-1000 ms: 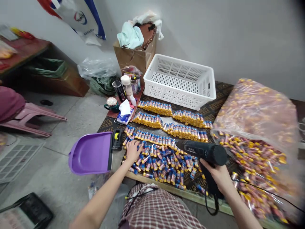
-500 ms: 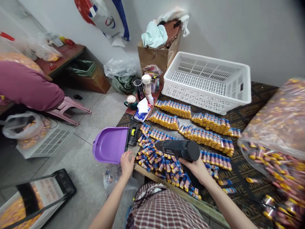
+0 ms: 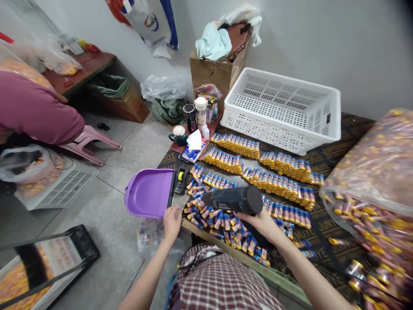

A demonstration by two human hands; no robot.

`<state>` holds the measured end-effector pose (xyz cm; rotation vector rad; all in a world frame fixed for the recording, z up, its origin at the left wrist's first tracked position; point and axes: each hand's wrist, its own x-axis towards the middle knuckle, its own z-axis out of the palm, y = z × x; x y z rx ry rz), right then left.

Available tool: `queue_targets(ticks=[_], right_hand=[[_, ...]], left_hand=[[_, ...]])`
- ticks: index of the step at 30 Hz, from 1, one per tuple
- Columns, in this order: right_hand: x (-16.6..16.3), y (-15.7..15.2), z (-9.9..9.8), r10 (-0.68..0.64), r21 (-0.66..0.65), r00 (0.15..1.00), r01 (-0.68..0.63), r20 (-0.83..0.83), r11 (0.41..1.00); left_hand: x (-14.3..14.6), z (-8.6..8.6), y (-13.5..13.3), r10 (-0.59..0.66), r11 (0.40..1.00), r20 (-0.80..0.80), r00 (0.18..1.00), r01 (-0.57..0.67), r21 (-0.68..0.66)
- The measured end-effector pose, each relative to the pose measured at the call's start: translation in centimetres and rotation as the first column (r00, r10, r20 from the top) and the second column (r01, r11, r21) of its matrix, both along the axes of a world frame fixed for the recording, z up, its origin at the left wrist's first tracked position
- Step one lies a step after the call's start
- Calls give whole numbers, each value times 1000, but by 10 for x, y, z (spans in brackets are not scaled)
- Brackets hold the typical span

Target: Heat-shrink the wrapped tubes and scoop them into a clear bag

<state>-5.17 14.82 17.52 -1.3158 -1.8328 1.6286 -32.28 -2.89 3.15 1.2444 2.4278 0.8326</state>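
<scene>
My right hand (image 3: 260, 221) is wrapped round a black heat gun (image 3: 234, 199), whose narrow nozzle points left. Beneath the nozzle lies a loose heap of small wrapped cylinders (image 3: 226, 224) with blue and yellow ends. Behind them, more such cylinders stand in tight stacked rows (image 3: 274, 183). My left hand (image 3: 172, 220) has its fingers curled in at the table's left edge, by the near right corner of a purple dustpan-shaped tray (image 3: 150, 193). Whatever those fingers grip, if anything, is hidden. A black tape dispenser (image 3: 181, 181) with yellow tape sits just beyond.
A white plastic crate (image 3: 267, 133) stands at the back of the table. To the right, a large clear bag (image 3: 380, 168) spills pink and yellow cylinders. Cups, a white bottle (image 3: 200, 111) and tissues stand back left. Another person (image 3: 35, 107) sits on a pink stool (image 3: 92, 140).
The heat gun in my right hand has shifted a little left over the heap. My left hand stays almost in place. The whole view has moved slightly.
</scene>
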Motion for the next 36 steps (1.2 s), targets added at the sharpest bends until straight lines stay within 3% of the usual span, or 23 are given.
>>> queue_targets(ticks=[4, 10, 16, 20, 24, 27, 29, 32, 36], right_hand=[[34, -15, 11, 15, -29, 997, -13, 72, 1000], [116, -25, 26, -149, 2, 961, 153, 233, 988], [205, -37, 43, -326, 93, 885, 313, 333, 945], [252, -51, 43, -452, 40, 820, 469, 350, 882], [286, -66, 33, -585, -93, 756, 632, 293, 770], [298, -74, 22, -643, -131, 714, 691, 276, 711], [298, -77, 15, -647, -144, 718, 690, 255, 709], [279, -79, 5, -618, -145, 762, 645, 193, 750], [225, -77, -7, -523, -223, 849, 527, 81, 820]], left_hand=[[1, -5, 10, -26, 1000, 0, 1000, 26, -1], [13, -1, 19, -27, 999, -13, 1000, 28, 42], [42, -1, 1, -3, 999, -43, 999, 6, 50], [64, -3, -9, -35, 999, -57, 998, 37, 26], [84, 1, -7, -49, 998, -58, 997, 51, 34], [97, 5, -1, -70, 996, -35, 997, 72, 44], [104, 7, 2, -72, 996, -27, 997, 73, 43], [112, 9, 3, -51, 998, -50, 997, 53, 41], [118, 13, -5, -16, 999, -51, 999, 18, 36]])
